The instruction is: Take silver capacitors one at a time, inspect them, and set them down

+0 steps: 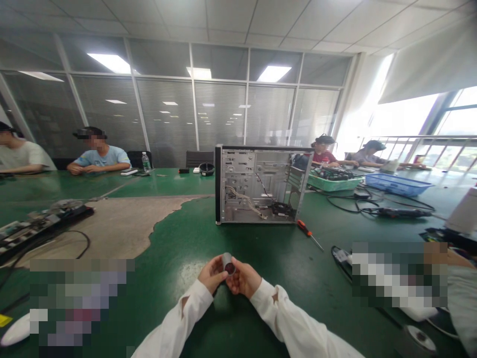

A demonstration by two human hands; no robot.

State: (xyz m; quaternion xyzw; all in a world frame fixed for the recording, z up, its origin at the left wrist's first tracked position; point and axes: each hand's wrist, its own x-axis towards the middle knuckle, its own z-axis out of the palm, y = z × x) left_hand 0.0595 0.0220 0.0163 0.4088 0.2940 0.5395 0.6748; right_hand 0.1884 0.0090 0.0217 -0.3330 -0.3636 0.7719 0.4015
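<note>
Over the near middle of the table, my left hand (212, 273) and my right hand (245, 278) come together around a small grey cylinder (227, 260). Its end facing me looks dark and reddish; the exact kind cannot be made out. The fingers of both hands are closed on its sides. Beyond them stands an open computer case (257, 186), with cables (244, 196) and a black fan-like part (282, 208) inside. At the foot of the case, on its right, lies a screwdriver (310, 233) with an orange and black handle.
On the green table (186, 238), a torn brown sheet (122, 219) lies left, beside a long electronic assembly (44, 223). Right are a green basket (331, 184) of parts, a blue basket (397, 185), cables and a grey roll (419, 340). Several people sit around the table.
</note>
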